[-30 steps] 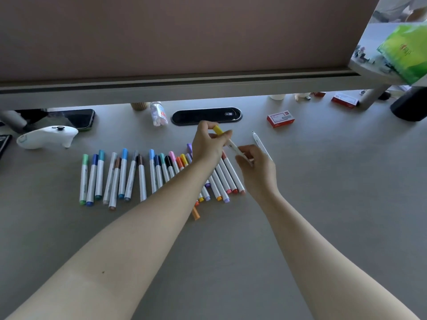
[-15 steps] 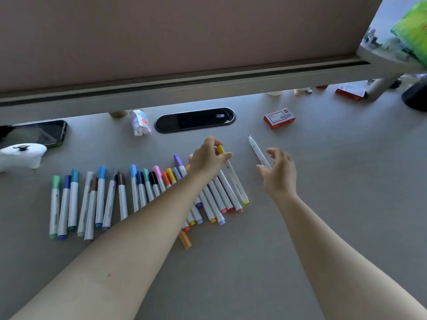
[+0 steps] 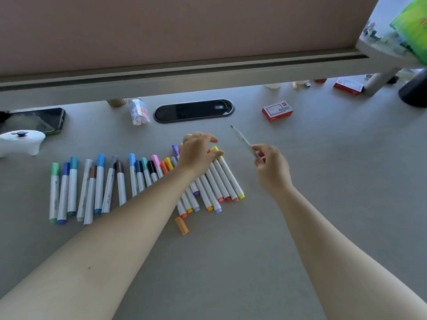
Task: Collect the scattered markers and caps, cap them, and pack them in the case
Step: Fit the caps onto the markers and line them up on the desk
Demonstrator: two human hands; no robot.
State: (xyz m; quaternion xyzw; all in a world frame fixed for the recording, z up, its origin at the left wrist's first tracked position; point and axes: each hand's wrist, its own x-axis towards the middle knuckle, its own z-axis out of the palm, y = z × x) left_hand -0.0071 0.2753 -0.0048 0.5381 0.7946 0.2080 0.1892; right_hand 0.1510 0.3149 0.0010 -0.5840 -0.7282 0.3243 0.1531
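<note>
Several white-barrelled markers with coloured caps lie in a row on the grey desk, from a green one (image 3: 54,192) at the left to a yellow-capped marker (image 3: 228,173) at the right. My left hand (image 3: 198,153) hovers over the right part of the row with fingers spread and relaxed, its thumb lying by the yellow cap. My right hand (image 3: 271,167) pinches an uncapped white marker (image 3: 242,139), its dark tip pointing up and away. A loose orange cap (image 3: 181,225) lies in front of the row. No case is in view.
A black phone (image 3: 34,121) and a white controller (image 3: 20,142) sit at the far left. A small bottle (image 3: 138,110), a black cable grommet (image 3: 193,110) and a red-and-white box (image 3: 277,110) lie behind the markers. A partition wall (image 3: 184,72) rises at the back.
My left hand laid the yellow-capped marker at the right end of the row and let go. My right hand picked up the uncapped white marker from the desk.
</note>
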